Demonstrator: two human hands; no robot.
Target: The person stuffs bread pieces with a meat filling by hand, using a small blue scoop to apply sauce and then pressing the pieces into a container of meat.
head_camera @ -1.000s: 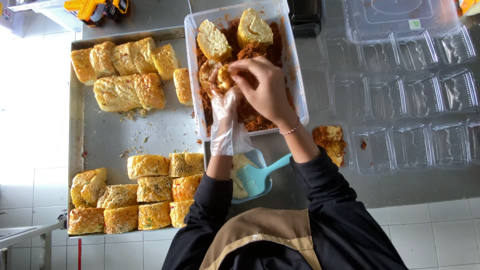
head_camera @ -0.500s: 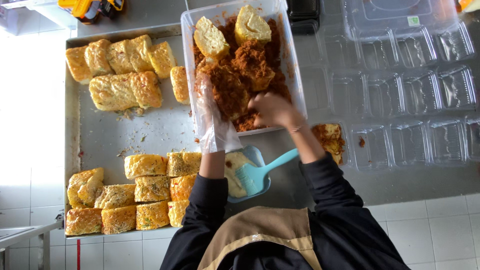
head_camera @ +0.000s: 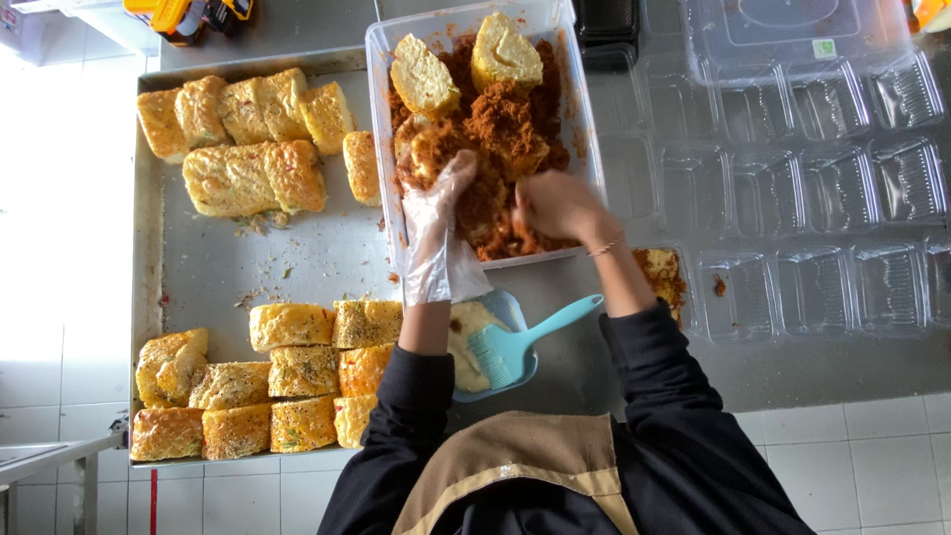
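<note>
pressing down into the clear plastic tub (head_camera: 381, 149) of reddish-brown shredded topping (head_camera: 505, 124), both hands now sit lower in it than half a second ago, and the coated bread piece (head_camera: 436, 149) that was buried under crumbs shows at about nine o'clock of the mound. i judge the coating of this piece is nearly through. the big metal tray (head_camera: 228, 267) lies at nine o'clock from the tub, golden bread blocks (head_camera: 248, 149) along its top and bottom edges. empty clear clamshell boxes (head_camera: 822, 178) spread at three o'clock. a blue bowl with a blue brush (head_camera: 515, 347) rests at six o'clock. the left hand (head_camera: 446, 218), in a thin clear glove, curls loosely half open against the coated piece. the right hand (head_camera: 560, 203), bare, is clenched on a pinch of topping, blurred.
</note>
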